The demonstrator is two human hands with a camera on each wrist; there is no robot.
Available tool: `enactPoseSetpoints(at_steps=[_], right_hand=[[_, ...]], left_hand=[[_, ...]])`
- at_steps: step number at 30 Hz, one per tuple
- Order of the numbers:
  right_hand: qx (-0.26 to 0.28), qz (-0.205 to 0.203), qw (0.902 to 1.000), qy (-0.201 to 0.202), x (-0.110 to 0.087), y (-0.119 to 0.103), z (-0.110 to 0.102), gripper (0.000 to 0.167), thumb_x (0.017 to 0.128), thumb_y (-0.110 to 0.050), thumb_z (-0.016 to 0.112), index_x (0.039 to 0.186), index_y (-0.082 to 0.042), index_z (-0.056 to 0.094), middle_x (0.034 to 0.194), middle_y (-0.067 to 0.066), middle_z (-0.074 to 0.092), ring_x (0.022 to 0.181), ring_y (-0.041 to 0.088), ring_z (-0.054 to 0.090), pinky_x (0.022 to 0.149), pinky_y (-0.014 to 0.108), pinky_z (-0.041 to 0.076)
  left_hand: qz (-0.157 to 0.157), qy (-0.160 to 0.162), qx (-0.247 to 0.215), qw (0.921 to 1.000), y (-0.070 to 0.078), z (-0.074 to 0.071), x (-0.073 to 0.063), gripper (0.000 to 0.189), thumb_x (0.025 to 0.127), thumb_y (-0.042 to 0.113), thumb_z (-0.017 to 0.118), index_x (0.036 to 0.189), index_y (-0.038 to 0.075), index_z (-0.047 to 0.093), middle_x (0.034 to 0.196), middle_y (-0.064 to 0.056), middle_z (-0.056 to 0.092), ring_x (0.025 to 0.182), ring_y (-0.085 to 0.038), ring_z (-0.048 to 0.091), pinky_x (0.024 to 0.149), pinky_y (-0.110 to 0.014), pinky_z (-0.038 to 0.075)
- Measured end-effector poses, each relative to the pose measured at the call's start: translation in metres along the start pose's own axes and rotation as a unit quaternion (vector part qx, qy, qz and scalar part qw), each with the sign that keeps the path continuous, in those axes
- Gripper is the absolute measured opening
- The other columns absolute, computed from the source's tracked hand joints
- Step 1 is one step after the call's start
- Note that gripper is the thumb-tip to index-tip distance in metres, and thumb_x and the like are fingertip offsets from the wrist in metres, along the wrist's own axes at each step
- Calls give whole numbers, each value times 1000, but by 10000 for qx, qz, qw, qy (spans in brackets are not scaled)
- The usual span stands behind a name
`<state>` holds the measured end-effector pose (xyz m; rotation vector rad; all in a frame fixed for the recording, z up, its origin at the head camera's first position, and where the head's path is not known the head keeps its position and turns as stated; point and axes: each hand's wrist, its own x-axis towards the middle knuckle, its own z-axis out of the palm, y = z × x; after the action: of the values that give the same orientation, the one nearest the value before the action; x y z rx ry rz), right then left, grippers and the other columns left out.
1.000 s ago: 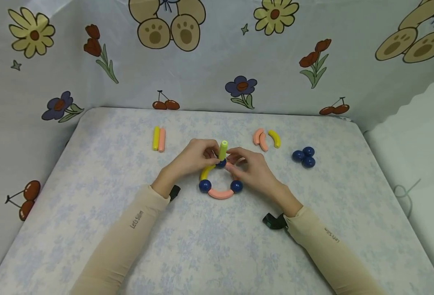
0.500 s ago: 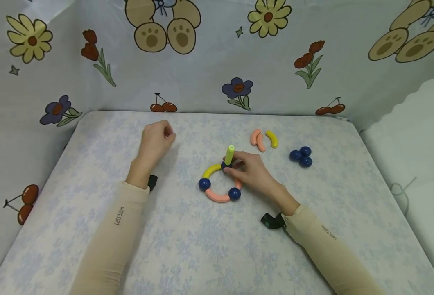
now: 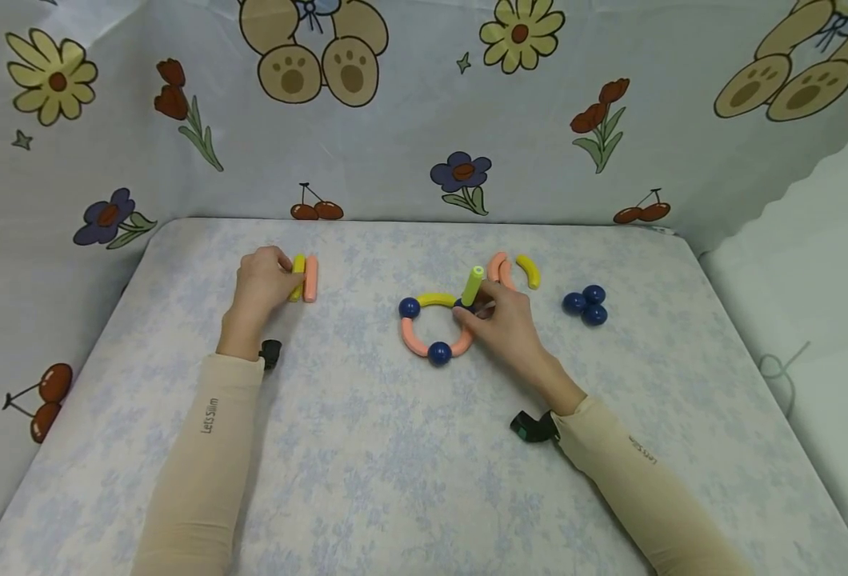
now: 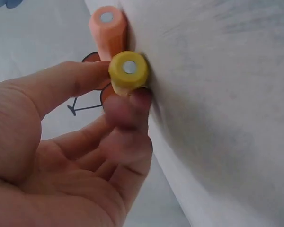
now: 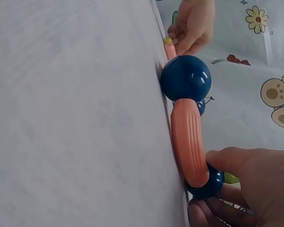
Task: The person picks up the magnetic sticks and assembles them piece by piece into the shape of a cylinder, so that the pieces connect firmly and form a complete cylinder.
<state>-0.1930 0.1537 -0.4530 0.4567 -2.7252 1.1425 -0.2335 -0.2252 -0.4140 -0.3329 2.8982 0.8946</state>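
While a closed ring of blue balls and curved sticks (image 3: 413, 337) lies finished on the worktop (image 3: 366, 448), a right hand (image 3: 505, 320) pinches its rear-right ball (image 3: 459, 303), which bears the only standing rod (image 3: 473, 286). Farther off, unused, are three spare balls (image 3: 592, 299), a yellow rod (image 4: 128, 68) pinched by the left hand (image 3: 264, 277), a pink rod (image 3: 312, 278) and three curved pieces (image 3: 506, 273); assembly looks part done.

A cartoon-printed cloth (image 3: 388, 160) is hanging behind the blue-patterned worktop (image 3: 366, 480); a pale, looped cord (image 3: 793, 390) is lying at the right edge.
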Motion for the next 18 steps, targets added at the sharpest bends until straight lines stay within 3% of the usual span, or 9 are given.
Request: enactPoseSetpoints(at_steps=[4, 6, 9, 12, 15, 18], right_hand=[[-84, -5, 9999, 95, 0, 3, 0, 22, 92, -22, 85, 102, -8, 72, 90, 8, 72, 82, 22, 72, 74, 35, 59], [-77, -14, 9999, 103, 0, 3, 1, 22, 92, -23, 84, 102, -8, 72, 89, 9, 71, 82, 22, 71, 74, 34, 59], [-69, -51, 9999, 84, 0, 3, 1, 22, 93, -23, 84, 101, -7, 72, 88, 9, 71, 81, 22, 71, 74, 34, 59], [-50, -104, 9999, 73, 0, 4, 1, 21, 92, -22, 84, 100, -7, 72, 88, 10, 70, 81, 22, 71, 74, 35, 60], [5, -125, 9999, 46, 1, 5, 1, 22, 92, -21, 84, 102, -6, 72, 91, 10, 72, 85, 23, 72, 76, 37, 61], [78, -83, 9999, -61, 2, 5, 1, 26, 92, -21, 85, 109, -6, 72, 98, 11, 73, 90, 24, 72, 79, 38, 61]], left_hand=[[-73, -118, 228, 9996, 0, -3, -1, 32, 94, 17, 73, 114, -8, 66, 113, -27, 64, 95, -37, 60, 73, -41, 54], [45, 94, 249, 9996, 0, -4, -3, 31, 93, 15, 72, 111, -9, 64, 109, -27, 63, 94, -38, 59, 75, -44, 53], [466, 751, -126, 9960, 7, -1, -7, 28, 92, 14, 72, 108, -7, 62, 101, -24, 64, 91, -37, 59, 75, -44, 51], [1168, 1101, -845, 9834, 24, 5, -13, 27, 91, 11, 72, 111, -5, 62, 100, -22, 67, 90, -35, 64, 77, -41, 52], [1861, 751, -1394, 9697, 45, 19, -18, 29, 91, 8, 74, 116, -2, 64, 104, -19, 72, 90, -31, 69, 81, -36, 53], [2386, 265, -1524, 9587, 63, 38, -24, 29, 92, 8, 79, 116, 1, 66, 105, -15, 74, 89, -26, 70, 81, -33, 53]])
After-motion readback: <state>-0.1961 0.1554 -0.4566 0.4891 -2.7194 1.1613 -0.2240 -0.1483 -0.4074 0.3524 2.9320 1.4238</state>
